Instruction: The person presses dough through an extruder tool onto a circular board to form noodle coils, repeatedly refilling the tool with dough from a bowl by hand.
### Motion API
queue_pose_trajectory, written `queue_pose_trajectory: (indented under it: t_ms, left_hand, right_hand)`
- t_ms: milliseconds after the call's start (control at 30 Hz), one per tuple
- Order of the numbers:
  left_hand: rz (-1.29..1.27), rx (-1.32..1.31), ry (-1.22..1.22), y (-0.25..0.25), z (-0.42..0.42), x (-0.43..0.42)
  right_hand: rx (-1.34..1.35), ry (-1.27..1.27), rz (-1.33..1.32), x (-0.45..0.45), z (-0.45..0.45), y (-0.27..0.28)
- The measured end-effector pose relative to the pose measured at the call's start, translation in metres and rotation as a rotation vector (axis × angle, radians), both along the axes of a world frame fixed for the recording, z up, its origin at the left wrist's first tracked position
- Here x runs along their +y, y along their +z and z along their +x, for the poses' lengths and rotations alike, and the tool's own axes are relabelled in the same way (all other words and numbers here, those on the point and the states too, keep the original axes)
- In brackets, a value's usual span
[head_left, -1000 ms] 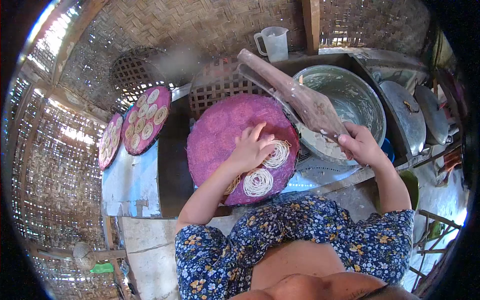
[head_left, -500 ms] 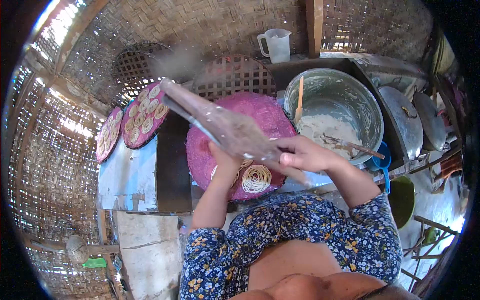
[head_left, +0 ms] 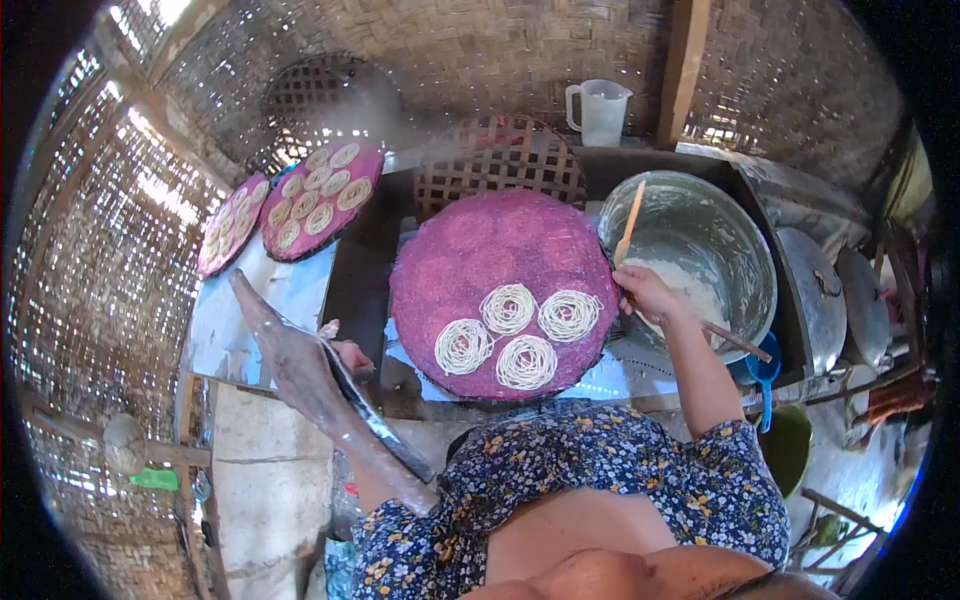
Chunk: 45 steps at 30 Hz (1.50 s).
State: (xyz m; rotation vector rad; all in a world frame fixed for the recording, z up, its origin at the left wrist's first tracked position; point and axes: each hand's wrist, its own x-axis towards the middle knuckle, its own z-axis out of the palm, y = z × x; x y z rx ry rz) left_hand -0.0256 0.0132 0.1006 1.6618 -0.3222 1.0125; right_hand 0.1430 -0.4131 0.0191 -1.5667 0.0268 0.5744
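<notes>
At the left, my left hand (head_left: 350,356) is wrapped round a long wooden tool (head_left: 310,385) with a broad middle, which lies slantwise over my forearm and hides part of the hand. My right hand (head_left: 645,293) has its fingers bent at the right rim of a round purple mesh tray (head_left: 480,240); the fingertips meet the edge. Several coils of pale strands, one of them a coil (head_left: 526,362) near the front, lie on the tray's lower half. Beside the right hand stands a large metal pot (head_left: 745,230) with white dough (head_left: 690,290), an orange-handled spatula (head_left: 632,222) and a stick (head_left: 738,342).
Two smaller purple trays, a nearer tray (head_left: 325,205) and a farther tray (head_left: 232,228), hold coils at the left. Behind are a woven basket (head_left: 500,165) and a plastic jug (head_left: 602,112). A blue dipper (head_left: 765,372) and metal lids (head_left: 812,285) are at the right.
The wooden tool has passed from my right hand to my left and moved left. My left hand has come off the tray, leaving several coils in view. My right hand has moved to the tray's right rim.
</notes>
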Motion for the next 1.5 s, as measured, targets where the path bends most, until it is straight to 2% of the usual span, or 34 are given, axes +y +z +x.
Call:
queue_pose_trajectory:
  t_ms: [67,100,167,267,333,400,467,500,600,733,967,1100,1167,1233,1300,1333,1367,1400,1433,1467,1500]
  left_hand:
    - [0.068,0.033,0.038,-0.001,-0.004,0.005]
    - [-0.052,0.023,0.054,0.004,-0.005,-0.008]
    - [-0.38,0.03,-0.068,0.019,-0.007,-0.029]
    - [-0.414,0.005,-0.165,0.006,-0.003,-0.019]
    - [-0.335,0.023,-0.166,-0.002,0.0,-0.015]
    - [-0.249,0.081,-0.023,-0.005,0.004,-0.019]
    - [-0.321,0.009,-0.03,0.003,0.01,-0.039]
    - [-0.316,0.017,-0.046,0.004,0.01,-0.041]
    - [-0.282,0.018,-0.032,0.011,0.01,-0.049]
    - [-0.301,0.023,-0.126,0.008,0.008,-0.036]
    - [-0.318,0.079,-0.087,0.008,0.011,-0.036]
    - [-0.344,0.217,-0.006,0.02,0.008,-0.049]
    - [-0.389,0.405,0.088,0.041,0.01,-0.062]
    - [-0.47,0.733,0.22,0.074,0.019,-0.075]
    - [-0.287,0.617,0.139,0.005,0.043,-0.048]
    - [-0.203,0.553,0.098,0.006,0.048,-0.052]
    - [0.056,0.461,0.041,0.012,0.042,-0.053]
    - [0.312,0.362,-0.014,0.038,0.037,-0.068]
    - [0.399,0.515,0.081,0.044,0.043,-0.079]
    - [0.481,0.666,0.175,0.049,0.051,-0.089]
    - [0.661,0.671,0.277,0.046,0.058,-0.098]
  right_hand:
    - [0.012,-0.053,0.026,0.003,-0.012,-0.004]
    - [0.051,-0.059,0.06,0.005,-0.022,0.002]
    - [0.072,-0.147,0.096,0.014,-0.04,0.0]
    - [0.089,-0.222,0.15,0.016,-0.062,-0.01]
    - [0.143,-0.273,0.233,0.026,-0.082,-0.006]
    - [0.228,-0.224,0.34,0.031,-0.097,-0.016]
    - [0.319,-0.218,0.391,0.05,-0.118,0.002]
    - [0.402,-0.11,0.357,0.057,-0.128,0.033]
    - [0.51,0.192,0.426,0.051,-0.126,0.014]
    - [0.35,-0.024,0.364,0.027,-0.109,0.008]
    - [0.168,-0.084,0.376,0.02,-0.088,-0.017]
    - [0.19,-0.154,0.439,0.041,-0.114,-0.013]
    - [0.207,-0.132,0.488,0.053,-0.121,-0.014]
    - [0.247,-0.101,0.501,0.064,-0.128,-0.003]
    - [0.297,-0.049,0.501,0.062,-0.128,0.0]
    - [0.259,0.053,0.364,0.055,-0.126,0.001]
    - [0.215,0.152,0.225,0.046,-0.123,0.006]
    - [0.167,0.245,0.082,0.033,-0.119,0.008]
    - [-0.102,0.394,-0.174,0.017,-0.112,0.012]
    - [0.009,0.472,-0.283,0.003,-0.109,0.021]
    - [-0.046,0.511,-0.365,0.001,-0.112,0.054]
